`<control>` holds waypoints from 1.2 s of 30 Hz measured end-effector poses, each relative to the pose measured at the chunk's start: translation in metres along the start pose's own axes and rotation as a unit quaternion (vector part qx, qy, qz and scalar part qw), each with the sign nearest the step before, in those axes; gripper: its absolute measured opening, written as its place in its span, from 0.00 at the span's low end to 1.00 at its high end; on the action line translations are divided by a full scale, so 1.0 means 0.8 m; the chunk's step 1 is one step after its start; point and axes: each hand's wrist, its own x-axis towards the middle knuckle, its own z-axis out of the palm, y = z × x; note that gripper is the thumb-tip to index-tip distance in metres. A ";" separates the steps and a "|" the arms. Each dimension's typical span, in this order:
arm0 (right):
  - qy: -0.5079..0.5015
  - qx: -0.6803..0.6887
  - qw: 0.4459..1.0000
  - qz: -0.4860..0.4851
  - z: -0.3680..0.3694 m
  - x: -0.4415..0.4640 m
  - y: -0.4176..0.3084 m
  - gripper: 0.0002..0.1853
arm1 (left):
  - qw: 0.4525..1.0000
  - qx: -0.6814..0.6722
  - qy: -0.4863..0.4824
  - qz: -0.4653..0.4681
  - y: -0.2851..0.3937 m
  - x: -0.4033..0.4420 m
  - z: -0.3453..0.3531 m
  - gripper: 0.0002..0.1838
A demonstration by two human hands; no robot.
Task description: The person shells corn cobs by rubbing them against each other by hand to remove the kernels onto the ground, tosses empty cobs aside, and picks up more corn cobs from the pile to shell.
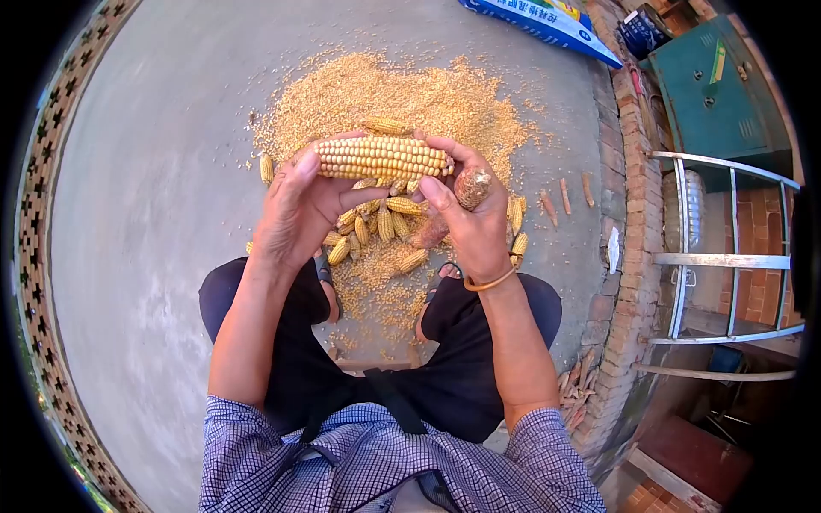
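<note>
Right now, a long, pale-yellow ear of corn point(380, 158) lies level between the two hands, seemingly being steadied, with its visible rows mostly full. The left hand point(289, 205) grasps one end, thumb on top; the right hand point(479, 235) pinches the other and also holds a rough, reddish stripped cob point(472, 186) (a crowded grip, by the look of it). Turning or pressing the ear would call for firm support at both ends without letting that cob slip. Below the hands, small yellow ears point(386, 224) lie jumbled among loose kernels, and beyond them spreads a broad golden kernel heap point(385, 90) on the smooth grey concrete floor point(145, 171). Farther out, a blue printed sack point(547, 26) lies near a rough brick border point(633, 256); past that stand a teal metal cabinet point(705, 103) and a silvery barred frame point(723, 260).
</note>
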 end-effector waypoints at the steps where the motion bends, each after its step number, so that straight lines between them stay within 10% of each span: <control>1: -0.003 -0.006 1.000 -0.012 -0.002 0.000 0.000 0.20 | 0.999 0.026 0.022 0.000 0.001 0.000 0.000 0.25; 17: -0.015 -0.010 1.000 -0.003 -0.012 0.000 -0.018 0.23 | 0.926 0.349 -0.050 -0.134 -0.005 -0.011 0.005 0.25; 26: -0.020 0.067 0.998 0.010 -0.006 -0.001 -0.014 0.24 | 0.875 0.480 -0.056 -0.003 -0.051 -0.015 -0.018 0.24; 36: -0.012 0.117 0.993 0.017 0.001 -0.001 -0.016 0.27 | 0.977 0.119 -0.059 -0.165 -0.048 -0.019 0.004 0.27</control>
